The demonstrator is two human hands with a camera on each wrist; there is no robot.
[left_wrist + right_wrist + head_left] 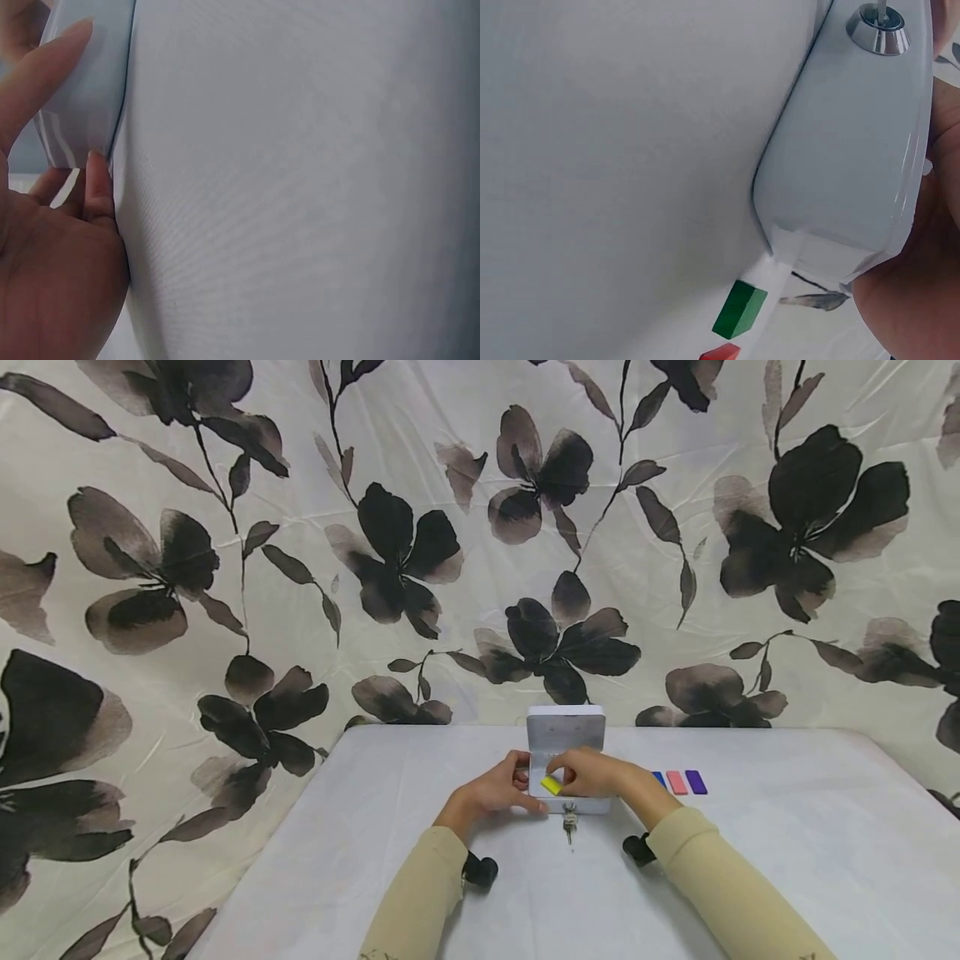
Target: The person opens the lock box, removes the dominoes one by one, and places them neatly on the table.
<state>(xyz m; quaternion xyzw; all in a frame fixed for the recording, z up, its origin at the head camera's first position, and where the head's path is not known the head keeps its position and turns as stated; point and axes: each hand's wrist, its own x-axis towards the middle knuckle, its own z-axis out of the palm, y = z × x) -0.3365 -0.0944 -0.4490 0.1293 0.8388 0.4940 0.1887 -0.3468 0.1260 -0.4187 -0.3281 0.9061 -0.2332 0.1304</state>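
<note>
A small white metal lockbox (566, 727) stands at the table's far side with its lid raised. A key ring with keys (570, 823) hangs from the lock (879, 30) on its front. My left hand (491, 789) grips the box's left front corner, thumb on the front face and fingers along the side, as the left wrist view (60, 262) shows of that hand. Over the open box, my right hand (592, 772) pinches a yellow block (551, 785). In the right wrist view the box wall hides that hand's fingertips.
Right of the box lie a blue block (660, 779), a pink block (677, 782) and a purple block (696, 782). The right wrist view shows a green block (739, 309) and a red one (721, 352). A floral cloth (405, 560) hangs behind the white table (337, 860).
</note>
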